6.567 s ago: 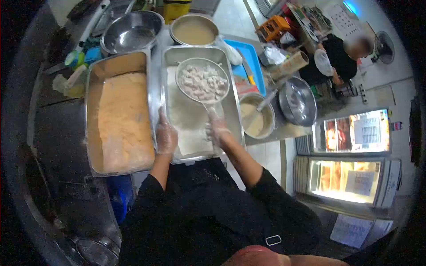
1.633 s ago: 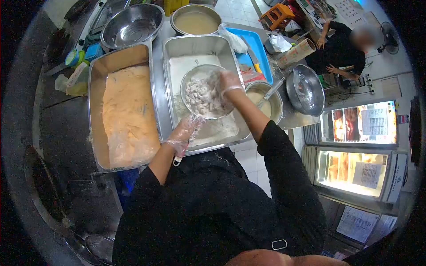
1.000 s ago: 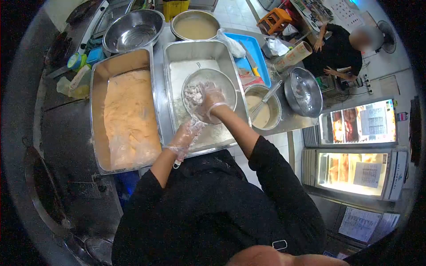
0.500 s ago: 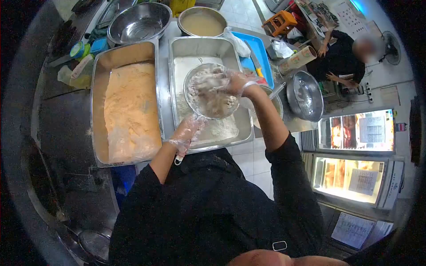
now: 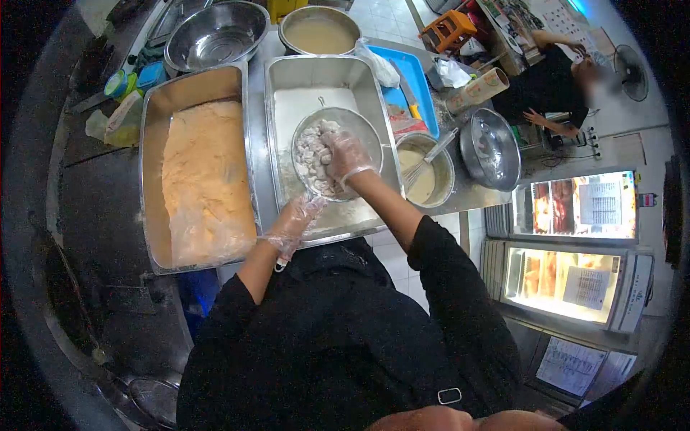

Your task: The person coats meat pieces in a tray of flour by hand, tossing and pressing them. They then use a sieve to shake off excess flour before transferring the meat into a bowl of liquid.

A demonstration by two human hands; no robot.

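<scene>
A round mesh strainer (image 5: 368,136) sits over the steel tray (image 5: 276,108) of white flour (image 5: 287,118). Several lumpy flour-coated pieces (image 5: 310,154) lie in it, their kind hidden by the flour. My left hand (image 5: 296,218), in a clear plastic glove, is closed round the strainer's handle (image 5: 279,266), whose end sticks out below. Inside the strainer is my right hand (image 5: 348,159), also gloved, its fingers curled over the coated pieces at the right; the fingertips are hidden among them.
Left stands a deep tray of orange-tinted powder (image 5: 205,158) with a plastic bag. Behind are a steel bowl (image 5: 215,47) and a basin of cloudy liquid (image 5: 320,36). To the right are a blue tray (image 5: 429,108) with a knife, a batter bowl with whisk (image 5: 424,172), and another person (image 5: 539,86).
My right hand has come down and left into the strainer, where it was blurred above its right side. The pieces have shifted. The batter bowl shows more fully.
</scene>
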